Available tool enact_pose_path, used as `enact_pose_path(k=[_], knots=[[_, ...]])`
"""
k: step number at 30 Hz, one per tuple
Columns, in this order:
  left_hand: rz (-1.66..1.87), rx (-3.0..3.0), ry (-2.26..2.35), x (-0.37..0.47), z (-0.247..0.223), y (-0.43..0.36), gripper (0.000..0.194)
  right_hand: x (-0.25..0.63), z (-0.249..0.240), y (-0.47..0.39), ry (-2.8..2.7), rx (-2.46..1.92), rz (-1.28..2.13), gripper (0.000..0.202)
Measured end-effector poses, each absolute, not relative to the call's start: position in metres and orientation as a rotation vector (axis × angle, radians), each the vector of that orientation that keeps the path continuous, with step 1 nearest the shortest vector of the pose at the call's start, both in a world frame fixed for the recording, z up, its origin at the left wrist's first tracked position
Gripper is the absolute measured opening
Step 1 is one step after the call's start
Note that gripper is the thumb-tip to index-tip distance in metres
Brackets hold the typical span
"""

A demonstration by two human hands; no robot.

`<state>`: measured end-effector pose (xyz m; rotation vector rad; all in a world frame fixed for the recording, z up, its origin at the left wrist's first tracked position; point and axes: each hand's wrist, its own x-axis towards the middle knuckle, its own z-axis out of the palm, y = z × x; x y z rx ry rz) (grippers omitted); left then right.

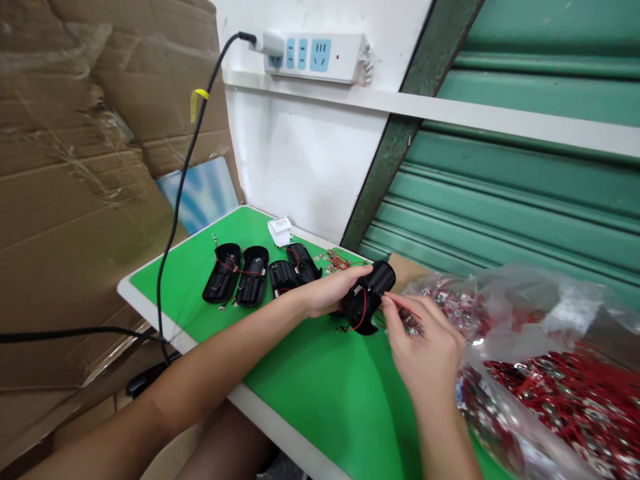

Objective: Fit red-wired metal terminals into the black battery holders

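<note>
My left hand is closed round a black plastic shell, held tilted above the table with a thin red wire running across it. My right hand pinches a red wire between thumb and forefinger, right at the shell's edge. What the wire's end touches inside is too small to make out. To the left lie two more black shells, one beside another, with red wires across them. Further black shells rest near my left wrist, partly hidden by it.
Loose red wires with metal ends lie behind my hands. Clear plastic bags full of red wires fill the right side. A white paper tag stands at the back. A black cable hangs from the power strip past the green table.
</note>
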<state>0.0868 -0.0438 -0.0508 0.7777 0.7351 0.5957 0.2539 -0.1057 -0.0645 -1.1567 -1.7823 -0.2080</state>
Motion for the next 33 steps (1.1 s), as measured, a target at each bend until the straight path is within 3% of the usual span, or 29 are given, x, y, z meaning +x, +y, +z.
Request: enact_pose_path(k=[12,19,28,31,33], knots=[[0.574,0.796,0.652,0.087,-0.054,-0.044,0.046,0.254,-0.067,-0.103,-1.809,-1.113,-0.290,0.009],[0.687,0.840,0.716,0.089,-0.051,-0.048,0.025,0.252,-0.073,-0.102,-1.806,-1.122,-0.321,0.009],[0.779,0.936,0.765,0.093,-0.051,-0.055,0.022,0.258,-0.074,-0.102,-1.809,-1.088,-0.166,0.009],[0.831,1.057,0.747,0.094,-0.053,-0.056,0.029,0.263,-0.073,-0.101,-1.703,-1.100,0.052,0.019],[0.838,1.121,0.710,0.094,-0.055,-0.056,0.031,0.264,-0.075,-0.099,-1.555,-1.113,0.254,0.040]])
